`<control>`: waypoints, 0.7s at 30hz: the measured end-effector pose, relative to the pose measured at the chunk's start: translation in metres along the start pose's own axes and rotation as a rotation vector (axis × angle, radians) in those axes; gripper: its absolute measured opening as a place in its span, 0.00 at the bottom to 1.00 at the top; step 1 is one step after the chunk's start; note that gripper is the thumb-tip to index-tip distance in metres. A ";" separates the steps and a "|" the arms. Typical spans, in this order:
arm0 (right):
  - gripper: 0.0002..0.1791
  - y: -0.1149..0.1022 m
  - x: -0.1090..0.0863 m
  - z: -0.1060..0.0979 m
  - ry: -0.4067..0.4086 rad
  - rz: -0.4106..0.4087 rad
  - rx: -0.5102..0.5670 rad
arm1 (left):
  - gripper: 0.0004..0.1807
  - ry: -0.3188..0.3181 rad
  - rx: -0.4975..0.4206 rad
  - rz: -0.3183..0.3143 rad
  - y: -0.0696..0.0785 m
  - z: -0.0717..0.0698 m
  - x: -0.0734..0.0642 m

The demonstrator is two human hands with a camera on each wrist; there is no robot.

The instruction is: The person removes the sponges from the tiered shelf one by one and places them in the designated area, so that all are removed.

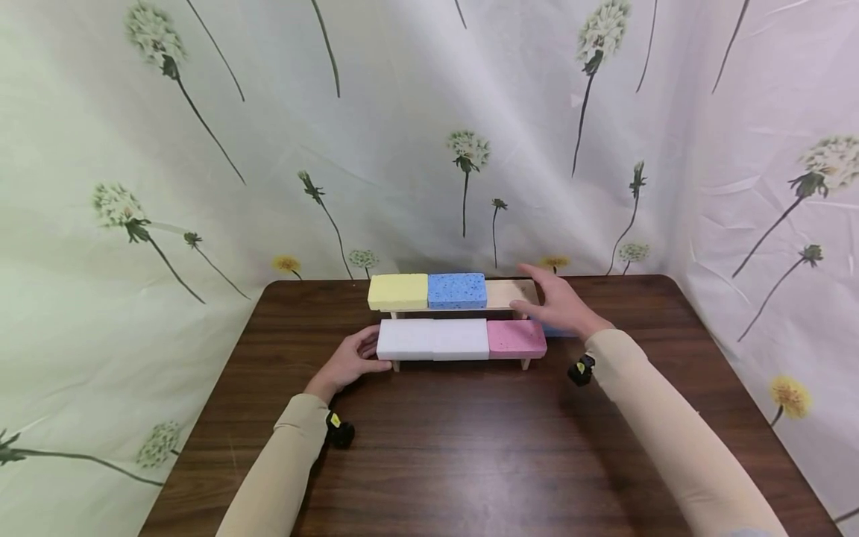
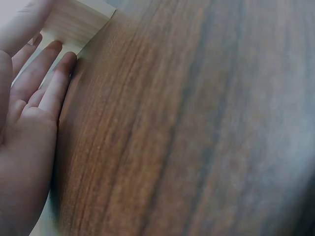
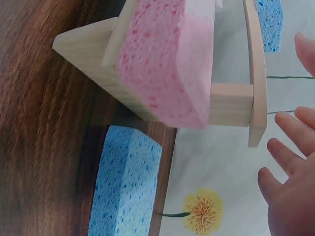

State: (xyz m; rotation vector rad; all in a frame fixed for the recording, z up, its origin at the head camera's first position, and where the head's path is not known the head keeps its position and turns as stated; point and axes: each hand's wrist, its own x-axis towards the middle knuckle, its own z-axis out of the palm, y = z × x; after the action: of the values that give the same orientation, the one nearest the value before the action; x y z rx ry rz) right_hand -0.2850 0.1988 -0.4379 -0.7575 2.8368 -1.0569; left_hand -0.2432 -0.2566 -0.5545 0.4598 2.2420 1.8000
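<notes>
A two-level wooden rack (image 1: pixel 503 293) stands at the back of the table. Its rear shelf bears a yellow sponge (image 1: pixel 399 291) and a blue speckled sponge (image 1: pixel 458 290); bare wood shows at the right end. Two white sponges (image 1: pixel 406 339) and a pink sponge (image 1: pixel 517 339) fill the front shelf. My left hand (image 1: pixel 351 361) is at the rack's left end, thumb near the front leg and extended fingers (image 2: pixel 54 93) against the wood. Above the rear shelf's right end, my right hand (image 1: pixel 560 304) is spread with nothing in it. Below it lies another blue sponge (image 3: pixel 123 182) on the table.
The dark wood-grain table (image 1: pixel 456 447) reaches back to a white curtain (image 1: pixel 403 149) printed with dandelions, which also hangs at both sides. Black wrist cameras (image 1: pixel 581 370) sit on both cuffs.
</notes>
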 end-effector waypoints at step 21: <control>0.49 -0.023 0.020 0.014 -0.060 -0.026 -0.039 | 0.46 -0.001 0.020 0.004 0.000 0.000 0.000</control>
State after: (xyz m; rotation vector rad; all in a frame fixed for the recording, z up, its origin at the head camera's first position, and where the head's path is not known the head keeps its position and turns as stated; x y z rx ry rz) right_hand -0.2902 0.1665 -0.4317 -0.8176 2.8128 -0.9670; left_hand -0.2428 -0.2562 -0.5544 0.4698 2.2612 1.7808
